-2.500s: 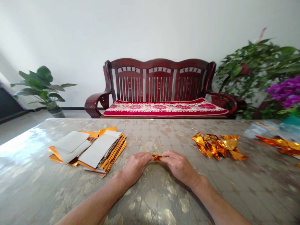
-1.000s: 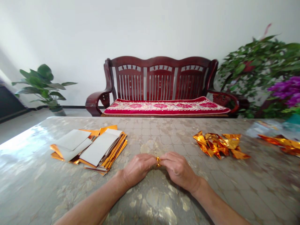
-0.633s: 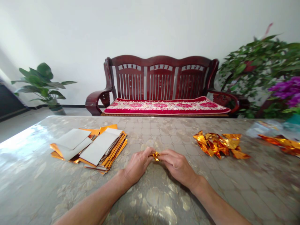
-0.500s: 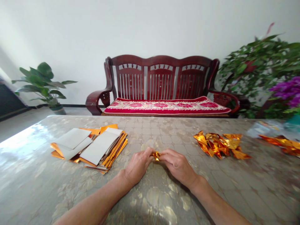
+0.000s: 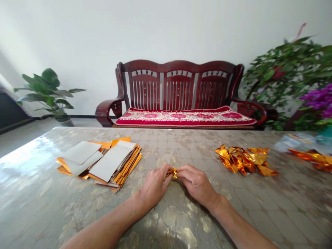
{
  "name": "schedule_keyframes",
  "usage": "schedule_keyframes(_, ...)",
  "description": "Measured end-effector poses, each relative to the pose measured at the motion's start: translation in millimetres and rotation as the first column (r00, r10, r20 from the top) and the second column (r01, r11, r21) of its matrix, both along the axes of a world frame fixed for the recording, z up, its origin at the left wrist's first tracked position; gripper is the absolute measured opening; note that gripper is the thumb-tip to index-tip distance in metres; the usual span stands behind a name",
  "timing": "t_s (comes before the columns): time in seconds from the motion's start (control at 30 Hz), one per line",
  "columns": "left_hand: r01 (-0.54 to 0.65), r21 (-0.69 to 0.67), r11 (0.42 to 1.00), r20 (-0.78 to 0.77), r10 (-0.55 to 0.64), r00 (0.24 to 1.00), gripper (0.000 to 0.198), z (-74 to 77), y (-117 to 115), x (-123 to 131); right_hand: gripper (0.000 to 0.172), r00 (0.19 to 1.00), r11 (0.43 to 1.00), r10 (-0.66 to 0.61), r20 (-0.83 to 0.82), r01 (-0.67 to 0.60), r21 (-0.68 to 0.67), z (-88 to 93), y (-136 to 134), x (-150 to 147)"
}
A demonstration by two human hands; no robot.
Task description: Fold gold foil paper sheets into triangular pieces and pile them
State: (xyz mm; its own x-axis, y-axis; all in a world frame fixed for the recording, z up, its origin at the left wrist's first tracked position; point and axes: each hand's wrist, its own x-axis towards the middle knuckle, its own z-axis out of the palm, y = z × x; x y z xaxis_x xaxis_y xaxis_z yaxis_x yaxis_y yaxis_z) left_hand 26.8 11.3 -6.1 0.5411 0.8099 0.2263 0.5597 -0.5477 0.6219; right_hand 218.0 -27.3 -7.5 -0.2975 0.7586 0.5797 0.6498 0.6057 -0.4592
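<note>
Between my two hands, low over the middle of the table, is a small piece of folded gold foil paper (image 5: 175,173). My left hand (image 5: 157,181) pinches its left end with thumb and fingers. On the other side, my right hand (image 5: 196,181) grips the right end, fingers closed. Only the shiny middle of the paper shows; both ends are hidden by fingers. Left of my hands lies a loose stack of foil paper sheets (image 5: 110,164), several with the pale backing up and gold edges showing. To the right sits a pile of folded gold foil pieces (image 5: 241,159).
The patterned table (image 5: 166,224) spreads under everything. More gold foil pieces (image 5: 315,159) and a clear plastic bag (image 5: 294,141) lie at the far right. Beyond the table stand a wooden bench (image 5: 178,86) with a red cushion, a potted plant (image 5: 50,91) and leafy greenery (image 5: 282,72).
Both hands keep hold of the foil piece, which has shifted slightly to the right and turned a little. The stack and the pile lie as before.
</note>
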Motion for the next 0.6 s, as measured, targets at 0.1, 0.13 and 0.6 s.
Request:
schedule_keyframes(0.1,-0.013,-0.013,1.0,0.047,0.014,0.999,0.015,-1.1,-1.3,1.7,0.02,1.0,1.0,-0.007,0.004,0.007,0.015,0.8,-0.6,-0.5)
schedule_keyframes(0.13,-0.017,-0.017,1.0,0.059,0.018,0.998,0.015,-1.1,-1.9,2.3,0.02,1.0,1.0,-0.007,0.005,0.007,0.018,1.2,-0.9,-0.6)
schedule_keyframes(0.6,-0.091,-0.066,0.994,0.105,0.098,0.99,0.015,0.7,-10.1,12.3,0.022,0.99,0.995,-0.091,0.11,0.085,0.058,4.5,-8.9,-12.2)
